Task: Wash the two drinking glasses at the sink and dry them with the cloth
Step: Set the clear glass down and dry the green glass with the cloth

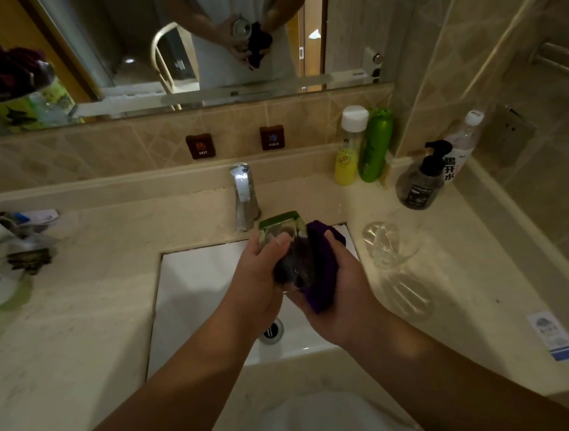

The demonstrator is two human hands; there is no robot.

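Head view shows a person over the sink (193, 292), drying one glass (283, 236). The left hand (260, 272) has its fingers curled round the glass; the right hand (337, 279) grips the purple cloth (325, 263) against its side. A second glass (387, 244) stands on the tabletop (79, 319), right of the basin and well apart from the hands. Washing looks finished, judging by the closed tap (245, 198); whether the second glass is dried cannot be told. Bottles (363, 146) crowd the back right corner, so the open room lies near the front edge.
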